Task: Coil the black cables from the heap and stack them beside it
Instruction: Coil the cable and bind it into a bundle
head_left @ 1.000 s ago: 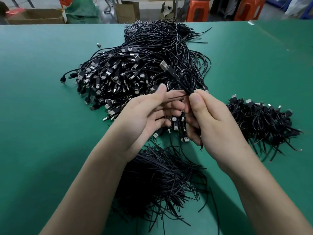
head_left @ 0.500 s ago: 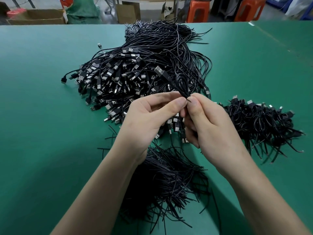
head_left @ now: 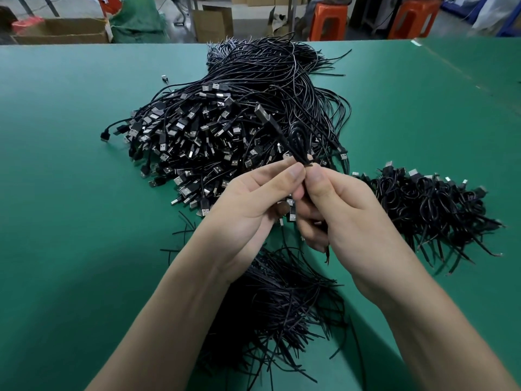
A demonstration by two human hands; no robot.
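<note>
A big heap of black USB cables (head_left: 225, 131) lies on the green table (head_left: 70, 193), plugs toward me. Above its near edge, my left hand (head_left: 253, 204) and my right hand (head_left: 338, 210) meet at the fingertips. Both pinch one coiled black cable (head_left: 296, 136) at its waist; its loop and USB plug stick up past my fingers, and its tail hangs below my right hand. A stack of coiled cables (head_left: 428, 204) lies to the right of the heap.
A pile of thin black ties (head_left: 282, 306) lies under my forearms near the table's front. One small loose plug (head_left: 165, 79) sits far left of the heap. Beyond the table's far edge stand cardboard boxes (head_left: 62, 31) and orange stools (head_left: 328, 21).
My left fingers have drawn together into a pinch at the coil's waist, opposite the right thumb. Both hands have risen slightly with the coiled cable.
</note>
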